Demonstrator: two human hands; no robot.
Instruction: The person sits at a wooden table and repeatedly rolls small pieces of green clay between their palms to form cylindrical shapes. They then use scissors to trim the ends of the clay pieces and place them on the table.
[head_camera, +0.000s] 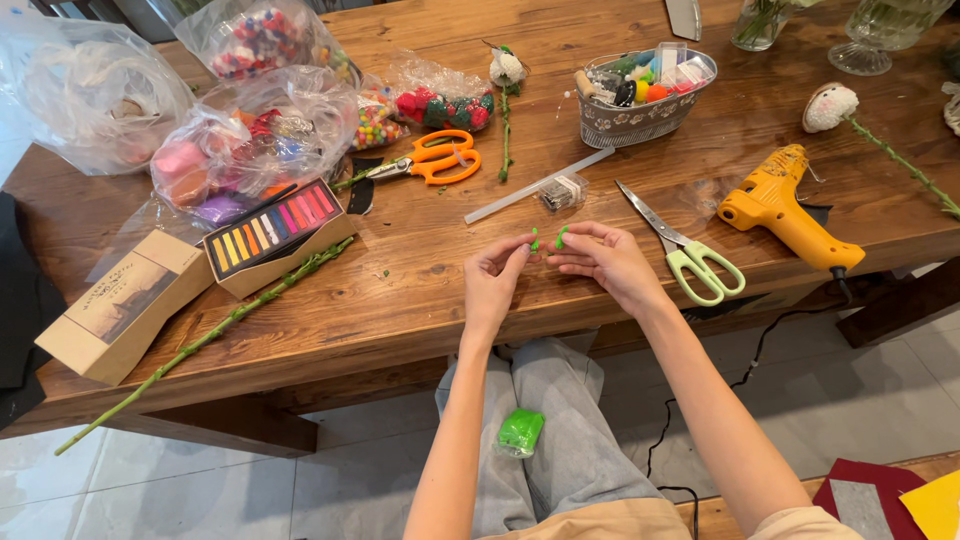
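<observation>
Both hands work at the table (420, 290) edge: the left hand (492, 280) pinches one small green clay bit (534, 241), the right hand (605, 262) pinches another (561, 236); this looks like shaping, so joining them likely calls for a gentle press. More green clay (520, 432) sits in the lap

yellow glue gun (785, 208), green-handled scissors (690, 255), orange-handled scissors (432, 160), pastel box (275, 232)

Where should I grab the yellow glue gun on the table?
Take the glue gun by its handle, the thick part slanting toward the table's near edge, coming from above on the right. The nozzle end points left toward the green scissors, so keep off that end.
</observation>
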